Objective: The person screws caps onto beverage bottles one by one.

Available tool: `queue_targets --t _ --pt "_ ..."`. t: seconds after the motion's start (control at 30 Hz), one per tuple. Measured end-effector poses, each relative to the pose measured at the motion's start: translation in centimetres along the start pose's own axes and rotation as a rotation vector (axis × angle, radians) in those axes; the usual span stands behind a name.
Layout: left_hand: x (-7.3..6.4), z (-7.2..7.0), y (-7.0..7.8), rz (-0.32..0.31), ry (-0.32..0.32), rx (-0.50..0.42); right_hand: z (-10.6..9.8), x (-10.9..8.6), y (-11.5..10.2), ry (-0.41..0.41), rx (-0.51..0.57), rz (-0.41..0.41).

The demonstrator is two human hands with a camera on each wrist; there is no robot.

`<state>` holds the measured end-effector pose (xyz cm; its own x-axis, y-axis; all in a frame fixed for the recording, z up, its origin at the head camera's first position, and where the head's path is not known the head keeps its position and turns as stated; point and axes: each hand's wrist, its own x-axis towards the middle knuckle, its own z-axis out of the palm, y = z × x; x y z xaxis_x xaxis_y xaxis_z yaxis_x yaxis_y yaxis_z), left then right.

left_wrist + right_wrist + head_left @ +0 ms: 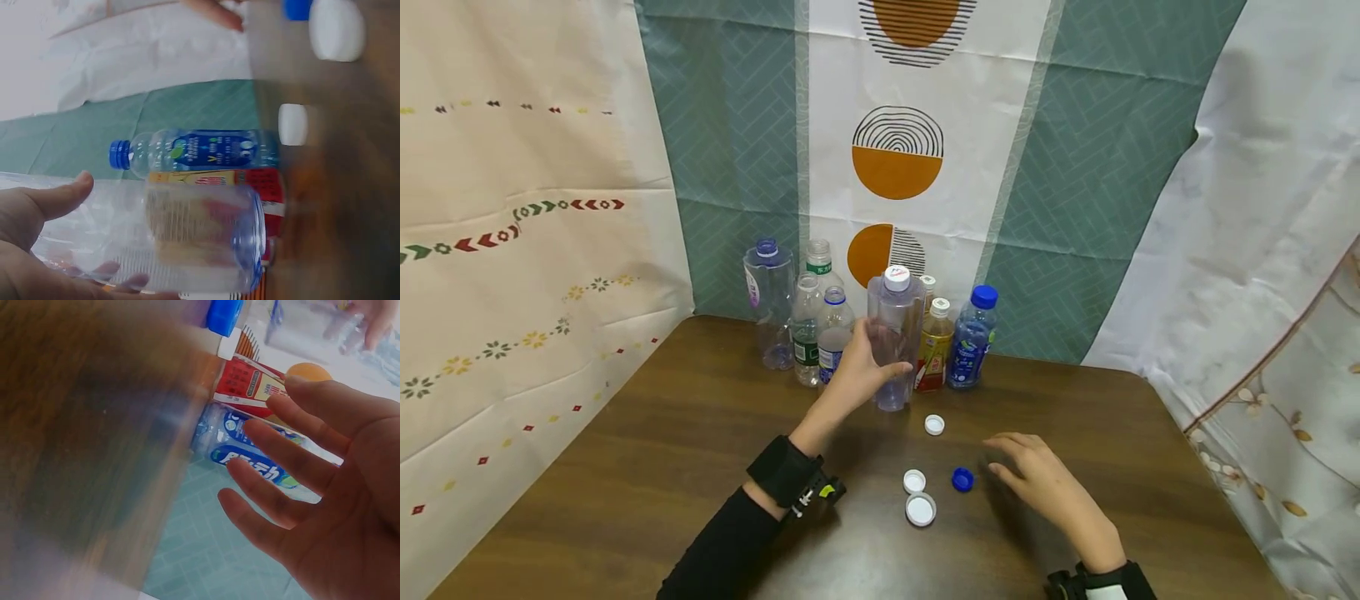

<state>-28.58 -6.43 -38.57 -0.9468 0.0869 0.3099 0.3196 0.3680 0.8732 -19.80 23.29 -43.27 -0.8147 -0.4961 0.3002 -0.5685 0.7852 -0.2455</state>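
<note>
My left hand grips a large clear plastic bottle with a white cap, its thumb across the near side and the fingers round the back. In the left wrist view this bottle is see-through, with no label in sight. My right hand holds nothing and is over the table to the right of a blue bottle cap. In the right wrist view the fingers spread apart. Two small white caps and a larger white cap lie near the blue one.
Uncapped clear bottles, among them a tall one, stand together at the back left. Right of the gripped bottle are a red-and-yellow labelled bottle and a blue-capped bottle. A patterned cloth hangs behind the wooden table.
</note>
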Motion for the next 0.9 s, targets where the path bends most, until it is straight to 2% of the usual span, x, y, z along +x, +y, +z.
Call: queue_targets --t 0.13,0.23,0.37,0.47,0.63,0.9 --pt "1.5 0.7 0.8 -0.017 0.051 -0.017 0.1 0.0 0.1 -0.007 0.001 0.011" --pt "2.8 1.5 1.3 -0.012 0.101 0.013 0.1 -0.1 0.3 -0.009 -0.004 0.018" --pt "4.6 2.4 1.6 -0.021 0.204 0.071 0.1 0.1 0.6 0.003 -0.007 0.016" --pt "6.0 2.9 1.5 -0.047 0.279 0.064 0.2 0.2 0.6 0.009 0.0 0.016" --pt "7.5 3.6 0.3 -0.087 0.354 0.015 0.3 0.2 0.5 -0.003 0.008 0.042" --pt "8.1 4.3 -2.6 -0.076 0.371 -0.093 0.4 0.1 0.5 -0.023 0.005 0.055"
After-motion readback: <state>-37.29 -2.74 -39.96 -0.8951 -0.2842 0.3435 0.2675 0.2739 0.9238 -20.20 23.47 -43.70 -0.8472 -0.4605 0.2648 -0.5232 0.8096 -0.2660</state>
